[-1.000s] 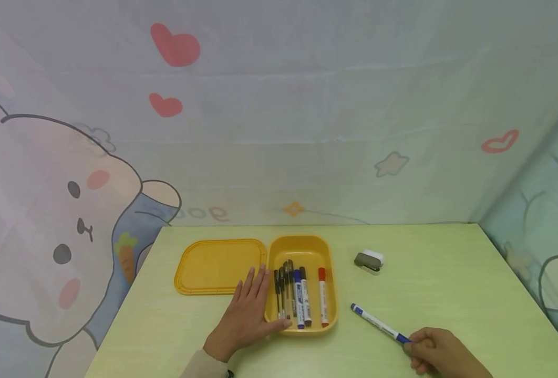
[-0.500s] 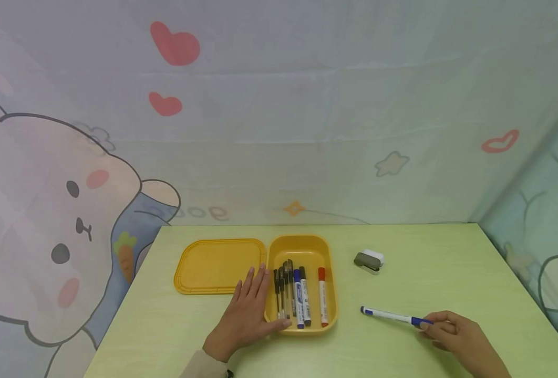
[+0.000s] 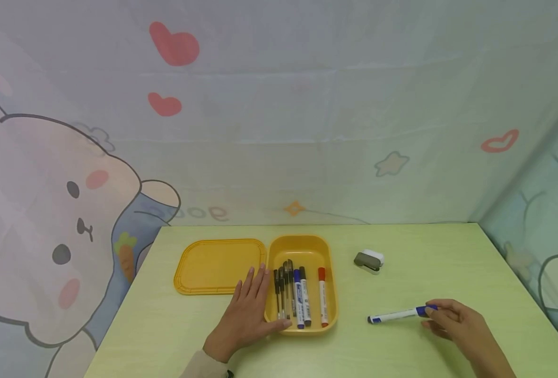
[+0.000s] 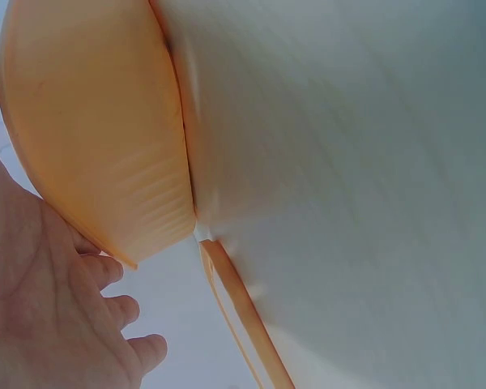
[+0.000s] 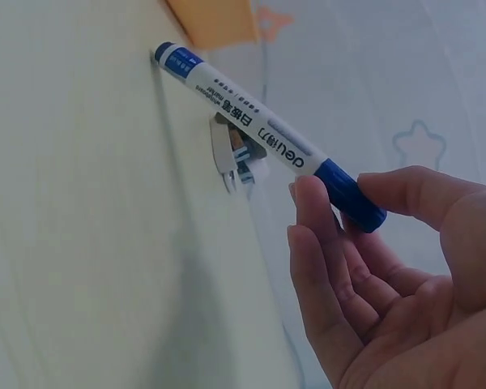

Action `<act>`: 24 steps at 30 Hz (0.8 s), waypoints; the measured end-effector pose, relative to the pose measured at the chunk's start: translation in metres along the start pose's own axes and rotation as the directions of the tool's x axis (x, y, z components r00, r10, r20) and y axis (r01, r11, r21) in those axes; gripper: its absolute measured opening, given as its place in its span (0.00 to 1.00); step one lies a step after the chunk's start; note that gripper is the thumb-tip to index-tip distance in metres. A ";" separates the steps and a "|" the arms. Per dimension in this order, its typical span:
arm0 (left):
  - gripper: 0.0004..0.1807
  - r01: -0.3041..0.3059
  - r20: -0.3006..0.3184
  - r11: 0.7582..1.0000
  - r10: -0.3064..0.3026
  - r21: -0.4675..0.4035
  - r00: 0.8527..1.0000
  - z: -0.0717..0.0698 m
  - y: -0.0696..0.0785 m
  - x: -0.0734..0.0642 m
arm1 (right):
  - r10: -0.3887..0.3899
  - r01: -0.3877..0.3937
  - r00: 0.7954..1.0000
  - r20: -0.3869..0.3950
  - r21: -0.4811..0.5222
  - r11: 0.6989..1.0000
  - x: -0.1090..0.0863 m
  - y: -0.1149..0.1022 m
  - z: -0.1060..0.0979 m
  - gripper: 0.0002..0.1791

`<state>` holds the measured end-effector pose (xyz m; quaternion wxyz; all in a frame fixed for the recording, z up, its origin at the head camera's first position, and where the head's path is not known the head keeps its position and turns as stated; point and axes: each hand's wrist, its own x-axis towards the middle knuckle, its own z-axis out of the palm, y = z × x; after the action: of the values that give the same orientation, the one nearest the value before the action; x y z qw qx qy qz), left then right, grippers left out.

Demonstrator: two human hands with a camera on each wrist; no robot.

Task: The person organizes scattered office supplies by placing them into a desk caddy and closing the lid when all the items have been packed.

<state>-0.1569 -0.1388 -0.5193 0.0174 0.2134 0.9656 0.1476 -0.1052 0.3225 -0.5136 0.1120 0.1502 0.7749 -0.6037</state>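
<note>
My right hand (image 3: 461,328) pinches a blue whiteboard marker (image 3: 397,315) by its capped end, between thumb and fingers. In the right wrist view the marker (image 5: 243,121) slants up to the left, its far end close to the table. My left hand (image 3: 243,317) rests with straight fingers along the left side of a yellow box (image 3: 333,294), thumb over its near rim. Inside the box lie several black pens (image 3: 281,294), a blue marker (image 3: 299,299), a black marker (image 3: 306,302) and a red-capped marker (image 3: 323,299). The left wrist view shows the box's outer wall (image 4: 97,121) beside the palm.
A yellow lid (image 3: 219,266) lies flat left of the box. Behind the held marker, a grey and white stapler (image 3: 369,261) sits on the pale green table (image 3: 449,262). A printed curtain (image 3: 279,131) hangs behind the table's back edge.
The right hand has moved up and slightly right with the marker. The marker has turned from a steep slant to nearly level. The left hand and box stay as they were.
</note>
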 end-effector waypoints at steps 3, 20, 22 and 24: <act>0.65 0.002 0.000 1.000 -0.002 0.000 1.000 0.000 0.000 -0.001 | -0.014 0.014 1.000 0.014 -0.002 1.000 0.003 -0.006 0.002 0.33; 0.64 -0.004 -0.004 1.000 0.004 0.007 1.000 -0.001 0.000 -0.001 | -0.198 0.199 0.979 0.042 -0.024 0.980 0.014 -0.040 0.009 0.32; 0.64 -0.006 -0.005 1.000 0.006 0.005 1.000 -0.001 0.000 -0.001 | -0.240 0.243 0.969 0.058 -0.036 0.969 0.016 -0.045 0.009 0.31; 0.64 -0.005 -0.004 1.000 0.005 0.000 1.000 -0.001 0.000 -0.001 | -0.277 0.281 0.958 0.076 -0.046 0.959 0.017 -0.051 0.009 0.29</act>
<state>-0.1561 -0.1395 -0.5185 0.0151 0.2155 0.9651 0.1481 -0.1400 0.3035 -0.4760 0.0564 0.0156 0.8006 -0.5964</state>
